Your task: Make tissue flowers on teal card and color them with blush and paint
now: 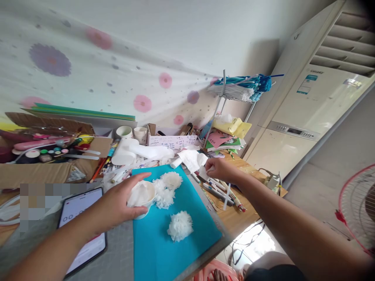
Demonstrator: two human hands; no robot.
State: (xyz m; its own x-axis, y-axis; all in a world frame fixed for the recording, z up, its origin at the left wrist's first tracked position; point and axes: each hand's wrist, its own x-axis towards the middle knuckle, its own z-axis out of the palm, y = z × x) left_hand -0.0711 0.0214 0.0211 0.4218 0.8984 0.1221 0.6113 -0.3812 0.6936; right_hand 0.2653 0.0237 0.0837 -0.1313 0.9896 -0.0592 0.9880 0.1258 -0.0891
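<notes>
On Blue Sheet, Ruffled White Puffs Beside a Cup

A person's left hand (118, 203) grips the cup (149, 205), crumpled white material (138, 194) inside, at the blue sheet's (164, 255) left edge near the white puffs (180, 226). Above scattered pens (218, 191), the right hand's (218, 169) fingertips are closed; whether they pinch a pale scrap (202, 174) cannot be told.

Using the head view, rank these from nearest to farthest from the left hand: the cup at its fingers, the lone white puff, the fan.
1. Cup: between the left hand's thumb and fingers.
2. Lone white puff: right of the cup, on the blue sheet.
3. Fan: far right edge.
</notes>
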